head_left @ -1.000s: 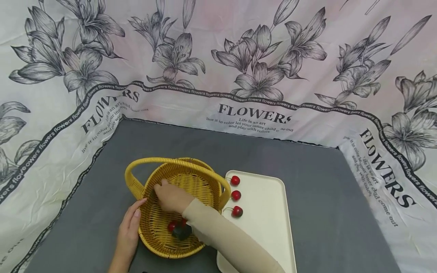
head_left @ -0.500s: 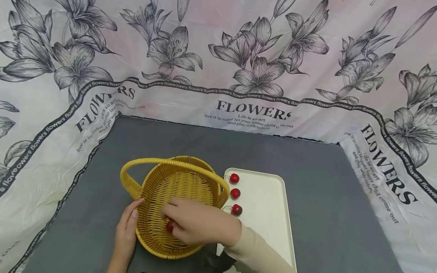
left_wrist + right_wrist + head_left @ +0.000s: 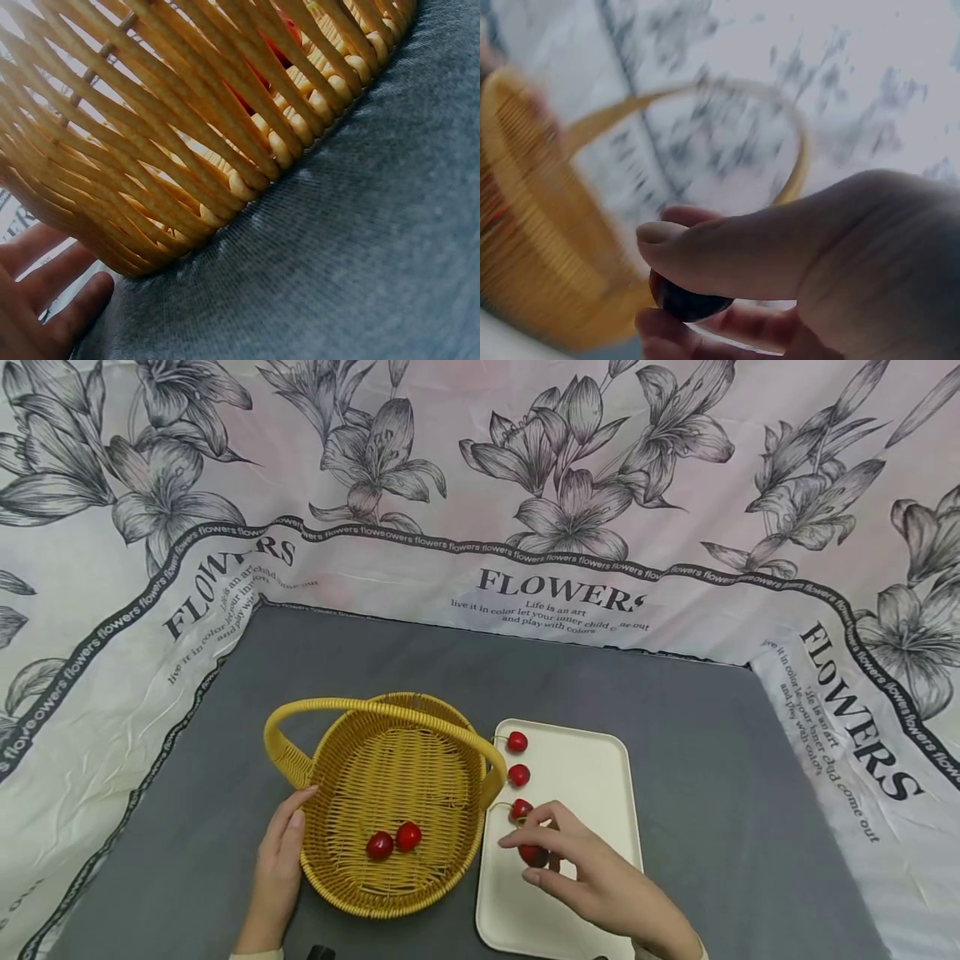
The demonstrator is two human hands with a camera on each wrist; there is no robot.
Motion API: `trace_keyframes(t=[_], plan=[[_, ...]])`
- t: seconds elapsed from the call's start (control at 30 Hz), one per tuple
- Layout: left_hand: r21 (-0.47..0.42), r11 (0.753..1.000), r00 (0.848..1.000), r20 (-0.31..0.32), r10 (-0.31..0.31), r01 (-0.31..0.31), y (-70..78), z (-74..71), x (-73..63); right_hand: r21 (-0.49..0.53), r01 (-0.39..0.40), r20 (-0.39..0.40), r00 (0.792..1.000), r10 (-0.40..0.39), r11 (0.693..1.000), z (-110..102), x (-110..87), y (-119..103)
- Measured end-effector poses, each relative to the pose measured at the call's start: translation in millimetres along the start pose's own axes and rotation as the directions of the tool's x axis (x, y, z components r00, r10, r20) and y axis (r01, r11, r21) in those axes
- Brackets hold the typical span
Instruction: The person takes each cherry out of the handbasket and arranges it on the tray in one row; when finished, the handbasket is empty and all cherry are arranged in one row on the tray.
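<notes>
You're pinching one cherry (image 3: 533,857) in your right hand (image 3: 596,877) above the tray (image 3: 588,768), three cherries (image 3: 519,775) lying past its fingers, two others (image 3: 379,846) apparently remaining leftward in the basket (image 3: 386,910) your relaxed left hand (image 3: 277,862) is touching.

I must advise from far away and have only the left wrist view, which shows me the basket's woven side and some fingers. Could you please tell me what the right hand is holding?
Observer: The right hand pinches a dark red fruit that looks like a cherry.
Operator: Thank you. I see some red through the weave; how many fruits lie inside the basket?
Observer: Two cherries, side by side.
Operator: And are there others outside it, please?
Observer: Yes, three cherries lie along the tray side nearest the basket.
</notes>
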State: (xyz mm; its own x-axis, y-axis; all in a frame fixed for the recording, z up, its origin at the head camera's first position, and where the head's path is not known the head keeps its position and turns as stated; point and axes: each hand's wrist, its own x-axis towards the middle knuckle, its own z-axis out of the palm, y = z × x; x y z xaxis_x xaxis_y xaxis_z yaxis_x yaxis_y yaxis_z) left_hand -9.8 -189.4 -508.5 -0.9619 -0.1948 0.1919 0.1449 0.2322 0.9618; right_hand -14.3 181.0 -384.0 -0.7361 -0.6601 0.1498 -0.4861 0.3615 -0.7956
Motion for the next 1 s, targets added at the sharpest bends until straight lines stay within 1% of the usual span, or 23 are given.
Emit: trace_keyframes(t=[0.03, 0.07, 0.1, 0.13, 0.17, 0.2, 0.23, 0.27, 0.3, 0.33, 0.43, 0.5, 0.57, 0.73, 0.83, 1.0], plan=[[0.000, 1.000, 1.000, -0.002, 0.003, -0.003, -0.2, 0.0, 0.0, 0.022, -0.027, -0.008, 1.000, 0.027, 0.999, 4, -5.2, 9], [0.001, 1.000, 1.000, -0.004, 0.000, 0.000, -0.1, -0.2, -0.3, 0.053, -0.076, -0.004, 0.997, 0.077, 0.996, 8, -9.7, 18], [-0.001, 1.000, 1.000, -0.004, 0.001, -0.001, 0.2, -0.3, -0.5, 0.086, -0.142, 0.007, 0.990, 0.141, 0.986, 13, -13.7, 25], [-0.008, 1.000, 1.000, -0.007, 0.002, -0.002, 0.3, -0.2, -0.6, 0.119, -0.209, 0.018, 0.978, 0.209, 0.971, 17, -17.5, 32], [-0.009, 1.000, 1.000, -0.004, -0.002, 0.002, 0.1, -0.2, -0.4, 0.154, -0.288, 0.026, 0.957, 0.287, 0.945, 22, -20.8, 37], [-0.015, 1.000, 1.000, 0.000, 0.000, 0.000, 0.3, 0.1, 0.2, 0.184, -0.351, 0.031, 0.936, 0.351, 0.918, 27, -23.6, 42], [-0.015, 1.000, 1.000, 0.008, 0.003, -0.003, 0.8, 0.2, 0.9, 0.211, -0.415, 0.033, 0.908, 0.417, 0.885, 31, -25.9, 46], [-0.018, 1.000, 1.000, 0.012, 0.007, -0.006, 1.2, 0.5, 1.7, 0.225, -0.463, 0.026, 0.882, 0.470, 0.857, 34, -27.5, 49], [-0.026, 1.000, 1.000, 0.016, 0.014, -0.014, 1.4, 1.0, 2.7, 0.229, -0.490, 0.009, 0.865, 0.502, 0.841, 37, -28.1, 53], [-0.027, 0.999, 1.000, 0.017, 0.019, -0.018, 1.3, 1.3, 3.6, 0.225, -0.504, -0.020, 0.853, 0.521, 0.834, 40, -27.9, 56], [-0.030, 0.999, 1.000, 0.009, 0.027, -0.026, 2.2, 1.9, 4.9, 0.189, -0.520, -0.125, 0.828, 0.546, 0.833, 46, -23.2, 65], [-0.023, 0.999, 1.000, -0.004, 0.024, -0.024, 1.9, 1.8, 4.7, 0.151, -0.520, -0.185, 0.821, 0.541, 0.841, 50, -18.3, 70], [-0.017, 1.000, 1.000, -0.012, 0.022, -0.022, 1.6, 1.5, 4.0, 0.125, -0.519, -0.219, 0.817, 0.534, 0.845, 53, -14.4, 73], [-0.018, 0.999, 0.999, -0.011, 0.032, -0.032, 1.5, 1.3, 3.3, 0.116, -0.529, -0.236, 0.808, 0.540, 0.841, 59, -9.0, 75], [-0.002, 0.999, 0.999, -0.009, 0.039, -0.039, 1.5, 1.2, 3.1, 0.112, -0.534, -0.248, 0.802, 0.544, 0.838, 60, -8.5, 74], [0.007, 1.000, 1.000, -0.003, 0.014, -0.014, 2.4, 0.4, 1.9, 0.120, -0.543, -0.265, 0.789, 0.554, 0.831, 60, -8.9, 75]])
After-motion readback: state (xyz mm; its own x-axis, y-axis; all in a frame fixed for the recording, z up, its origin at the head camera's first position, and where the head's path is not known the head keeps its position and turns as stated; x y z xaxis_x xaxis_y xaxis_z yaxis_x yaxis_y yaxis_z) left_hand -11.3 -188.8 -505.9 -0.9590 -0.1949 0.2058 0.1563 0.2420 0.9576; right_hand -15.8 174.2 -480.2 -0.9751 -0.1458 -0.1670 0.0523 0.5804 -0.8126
